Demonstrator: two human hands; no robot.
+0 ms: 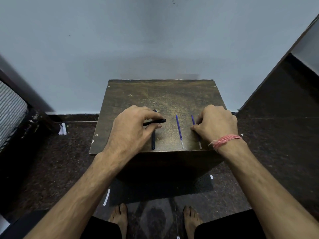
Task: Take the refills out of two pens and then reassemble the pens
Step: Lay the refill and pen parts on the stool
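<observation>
My left hand has its grip around one black pen, which lies across, its left part hidden under my fingers. A second black pen lies on the counter just below it, its upper end covered by my hand. My right hand pinches the right refill; most of its middle is hidden under my palm. The other refill lies free between my hands, touching nothing
</observation>
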